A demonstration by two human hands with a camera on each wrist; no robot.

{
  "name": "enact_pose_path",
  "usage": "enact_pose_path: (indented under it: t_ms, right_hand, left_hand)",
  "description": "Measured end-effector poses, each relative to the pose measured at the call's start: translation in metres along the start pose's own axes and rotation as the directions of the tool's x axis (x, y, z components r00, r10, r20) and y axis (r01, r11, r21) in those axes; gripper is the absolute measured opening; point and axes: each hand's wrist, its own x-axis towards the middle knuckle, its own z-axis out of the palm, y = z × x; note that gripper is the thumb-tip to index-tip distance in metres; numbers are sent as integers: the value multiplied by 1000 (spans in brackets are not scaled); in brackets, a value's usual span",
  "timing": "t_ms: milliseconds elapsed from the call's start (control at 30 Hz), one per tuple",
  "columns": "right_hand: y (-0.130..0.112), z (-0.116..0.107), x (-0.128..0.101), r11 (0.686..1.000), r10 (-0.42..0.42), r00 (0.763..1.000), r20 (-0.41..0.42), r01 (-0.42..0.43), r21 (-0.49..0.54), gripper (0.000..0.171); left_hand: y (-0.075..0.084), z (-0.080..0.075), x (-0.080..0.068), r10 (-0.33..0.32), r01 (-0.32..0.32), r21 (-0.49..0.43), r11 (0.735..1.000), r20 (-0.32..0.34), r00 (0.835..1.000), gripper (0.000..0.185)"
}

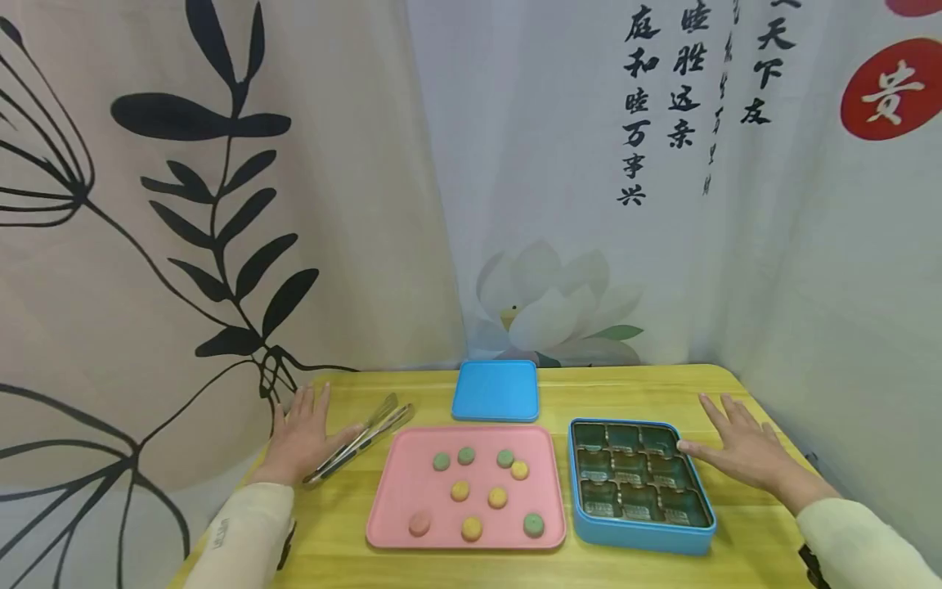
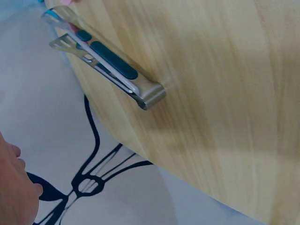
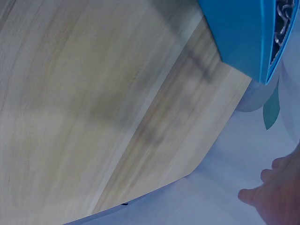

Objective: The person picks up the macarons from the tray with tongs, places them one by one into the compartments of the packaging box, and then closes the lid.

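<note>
Left hand flat on the wooden table at 9 o'clock of the scene, fingers straight and spread, gripping nothing. Just beside its thumb, at 3 o'clock of the hand, metal tongs: two slim silvery arms lying closed together, running diagonally from 7 to 1 o'clock, hinged end nearest the wrist. In the left wrist view, tongs with a dark teal grip inlay along the upper arm and a folded steel hinge end, lying close to the table edge; whether thumb and tongs touch, not clear.

Right hand also flat and spread at 3 o'clock of the scene, fingers straight, holding nothing, thumb tip touching or just beside the right rim of the blue tin. Tin rectangular, light blue, fitted with a dark shiny insert of nine square compartments in three rows of three. In the right wrist view, only a blue corner of the tin and a sliver of crinkled insert.

Between the hands, at 6 o'clock, a pink tray bearing nine small round sweets, green, yellow, orange and one pink, scattered apart from each other. At 12 o'clock of the tray, a blue lid lying flat. Behind the table, printed curtains with black leaves, a lotus and calligraphy.
</note>
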Motion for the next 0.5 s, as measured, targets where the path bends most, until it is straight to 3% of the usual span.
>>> enact_pose_path:
  t_ms: [300,500]
  right_hand:
    - [-12,-2,-2,999,-16,1000,16,16,31,99]
    - [-19,-3,-5,993,-32,999,35,28,113,99]
  left_hand:
    - [8,-8,-1,10,-10,-71,997,8,1000,106]
    - [8,-8,0,13,-11,-110,994,14,1000,105]
